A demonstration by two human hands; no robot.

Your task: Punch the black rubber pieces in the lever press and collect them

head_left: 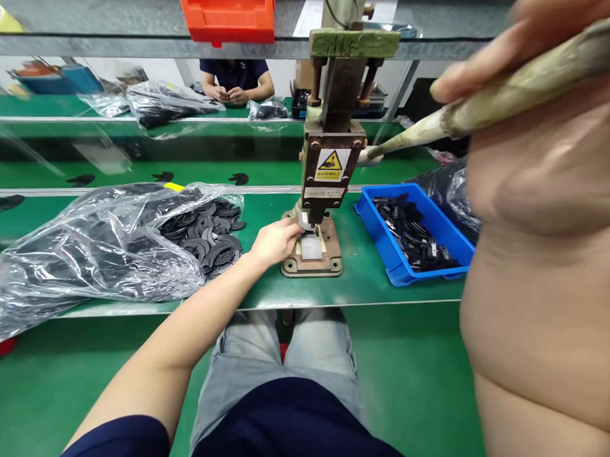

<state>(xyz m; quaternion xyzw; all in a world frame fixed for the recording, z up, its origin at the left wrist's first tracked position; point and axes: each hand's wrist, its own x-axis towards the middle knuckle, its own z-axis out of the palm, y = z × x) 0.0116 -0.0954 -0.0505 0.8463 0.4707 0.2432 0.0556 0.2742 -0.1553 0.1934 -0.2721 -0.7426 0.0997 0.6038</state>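
My left hand [278,241] reaches to the base of a small hand press [328,174] on the green bench, its fingers pinched at a pale part [311,245] lying on the press bed under the ram. What the fingers hold is too small to name. My right hand [524,54] is raised close to the camera at the upper right, wrapped round the press's long lever handle [481,106]. My right forearm fills the right side of the view.
A clear plastic bag [90,246] spills black curved parts [208,235] left of the press. A blue bin [415,234] of black pieces sits to its right. An orange bin [230,14] hangs above. Another person's hands [230,94] work at the far bench.
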